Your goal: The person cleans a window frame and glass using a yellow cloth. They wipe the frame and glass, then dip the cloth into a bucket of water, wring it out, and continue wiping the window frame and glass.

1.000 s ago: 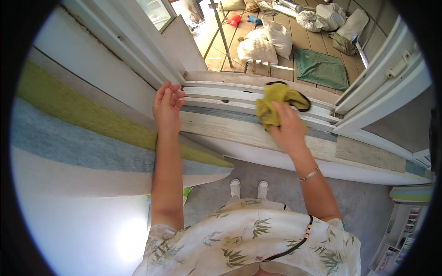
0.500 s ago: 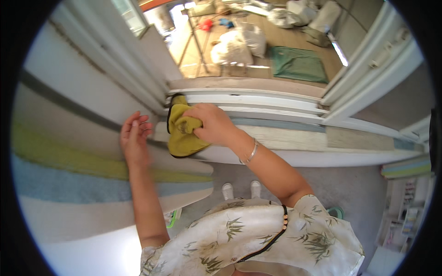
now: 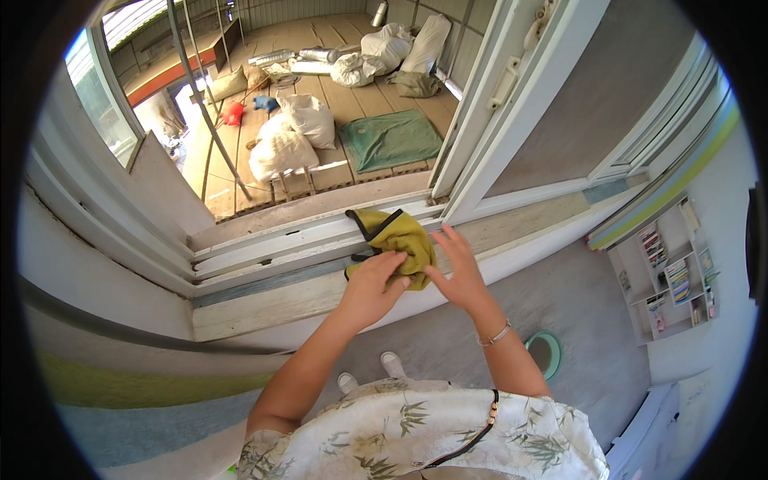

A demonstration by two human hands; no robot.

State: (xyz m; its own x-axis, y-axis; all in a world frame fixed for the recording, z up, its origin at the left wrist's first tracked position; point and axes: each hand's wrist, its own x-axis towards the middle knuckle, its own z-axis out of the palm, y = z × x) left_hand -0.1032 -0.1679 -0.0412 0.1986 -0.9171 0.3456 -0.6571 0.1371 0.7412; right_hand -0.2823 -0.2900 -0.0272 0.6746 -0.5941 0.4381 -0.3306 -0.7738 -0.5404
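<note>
Cloth (image 3: 410, 238), olive-yellow and black-edged, is lying rumpled across the sliding-window track (image 3: 312, 238); we are pinching its near side with our left hand (image 3: 368, 291), holding our right hand (image 3: 462, 278) spread-fingered at its right edge, and judging it light, soft, best gripped by thick folds.

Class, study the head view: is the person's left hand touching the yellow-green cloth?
Touching: the head view shows the left hand with its fingers lying over the folds of the yellow-green cloth, no gap between.
</note>
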